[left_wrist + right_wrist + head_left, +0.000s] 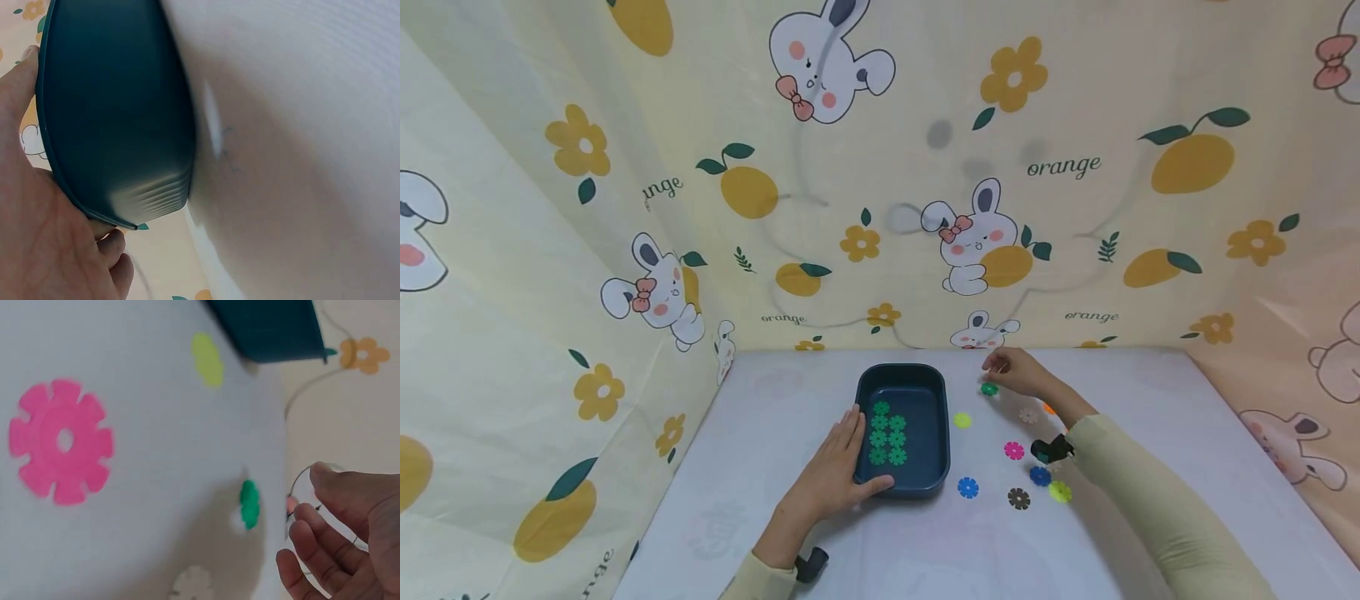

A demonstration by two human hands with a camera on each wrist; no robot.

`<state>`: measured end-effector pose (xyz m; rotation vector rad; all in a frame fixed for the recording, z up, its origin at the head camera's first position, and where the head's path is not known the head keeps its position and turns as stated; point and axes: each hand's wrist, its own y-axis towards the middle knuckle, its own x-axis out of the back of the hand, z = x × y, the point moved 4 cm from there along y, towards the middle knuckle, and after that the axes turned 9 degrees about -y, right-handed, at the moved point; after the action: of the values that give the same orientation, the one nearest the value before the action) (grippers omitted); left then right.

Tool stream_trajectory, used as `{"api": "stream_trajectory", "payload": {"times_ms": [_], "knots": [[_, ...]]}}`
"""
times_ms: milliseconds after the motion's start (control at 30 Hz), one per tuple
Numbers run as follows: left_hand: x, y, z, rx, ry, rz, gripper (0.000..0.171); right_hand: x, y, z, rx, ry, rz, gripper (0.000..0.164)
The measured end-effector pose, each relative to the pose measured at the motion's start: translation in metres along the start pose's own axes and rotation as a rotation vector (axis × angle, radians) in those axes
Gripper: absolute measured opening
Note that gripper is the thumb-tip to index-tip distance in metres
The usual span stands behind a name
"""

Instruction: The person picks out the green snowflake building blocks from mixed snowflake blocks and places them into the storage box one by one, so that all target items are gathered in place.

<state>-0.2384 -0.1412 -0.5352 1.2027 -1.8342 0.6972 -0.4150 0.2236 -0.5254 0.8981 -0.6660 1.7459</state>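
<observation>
My left hand [831,467] rests against the near left corner of a dark blue tray [945,433], its fingers straight along the left side and its thumb at the near edge. In the left wrist view the tray's outer wall [119,112] fills much of the picture. Inside the tray, several green flower-shaped discs [878,437] lie in two columns. My right hand [1018,372] hovers just above a single green disc [989,389] on the table. In the right wrist view this green disc [250,505] lies apart from the loosely bent fingers, which hold nothing.
Right of the tray lie a yellow disc [962,421], a pink disc [1014,451], blue discs [967,487], a brown disc [1018,498] and a yellow-green disc [1060,492]. An orange disc [1050,408] shows beside the right forearm. A patterned curtain [880,275] stands behind the white table.
</observation>
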Motion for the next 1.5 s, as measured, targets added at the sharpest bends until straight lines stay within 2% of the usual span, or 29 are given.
{"api": "stream_trajectory", "payload": {"times_ms": [267, 367, 767, 867, 1067, 1333, 1500], "knots": [[0.0, 0.0, -0.001, 0.011, 0.012, 0.008, 0.117, -0.013, 0.001, -0.027, -0.155, -0.006, 0.087, 0.03], [0.0, 0.001, -0.001, 0.004, 0.016, 0.005, 0.116, -0.018, 0.002, -0.033, -0.181, -0.028, 0.094, 0.034], [0.001, 0.001, -0.001, 0.011, 0.005, 0.001, 0.115, -0.025, -0.003, -0.024, -0.173, -0.006, 0.062, 0.027], [0.001, 0.0, -0.001, 0.01, 0.002, 0.004, 0.116, -0.024, -0.006, -0.018, -0.15, -0.004, 0.054, 0.02], [0.002, -0.001, -0.001, 0.02, 0.015, 0.009, 0.117, -0.018, -0.012, 0.002, -0.011, 0.013, 0.021, 0.009], [0.003, -0.001, -0.002, 0.019, 0.015, 0.004, 0.117, -0.007, -0.014, 0.037, 0.126, 0.118, 0.003, 0.011], [0.002, -0.001, -0.001, 0.012, 0.015, 0.002, 0.117, -0.008, -0.013, 0.06, 0.197, 0.187, 0.003, 0.011]]}}
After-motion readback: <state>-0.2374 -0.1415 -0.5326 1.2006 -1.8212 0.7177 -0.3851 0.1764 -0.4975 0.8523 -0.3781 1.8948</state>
